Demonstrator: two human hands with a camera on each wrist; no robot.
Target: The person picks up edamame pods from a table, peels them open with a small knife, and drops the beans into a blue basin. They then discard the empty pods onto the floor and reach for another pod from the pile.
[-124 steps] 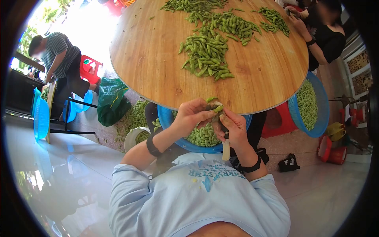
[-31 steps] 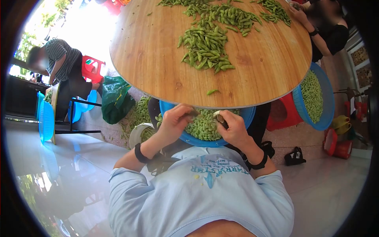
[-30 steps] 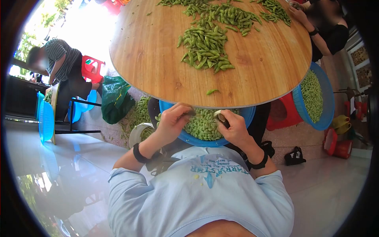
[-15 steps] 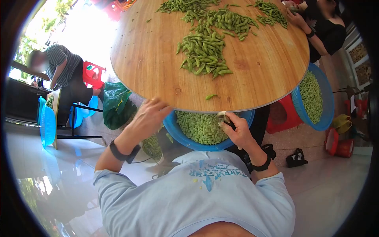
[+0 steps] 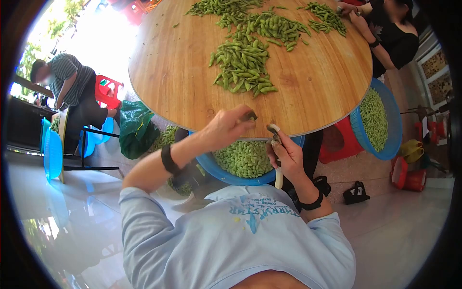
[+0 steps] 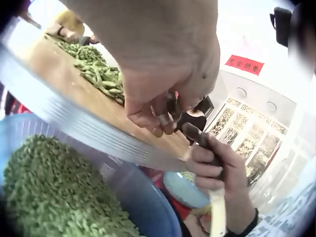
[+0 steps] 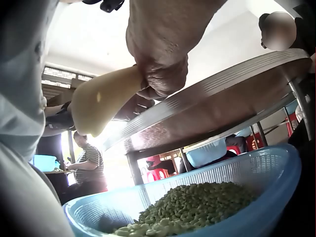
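Observation:
My left hand reaches over the front edge of the round wooden table, its fingers bent. Something dark shows at its fingertips; whether a pod is between them I cannot tell. To its right, my right hand grips a tool with a cream handle. In the left wrist view a dark tip sticks out above that hand's fingers, and the handle points down. Below both hands, shelled green beans fill a blue basin. A pile of soybean pods lies farther back on the table.
At the back right a person in black handles pods. Another basin of beans stands below that side, near a red stool. On the left are a green bag and a person in stripes.
My left hand has swung from beyond the basin's left side up and right over the table edge. The lone pod near that edge no longer shows. My right hand has turned slightly, exposing the handle.

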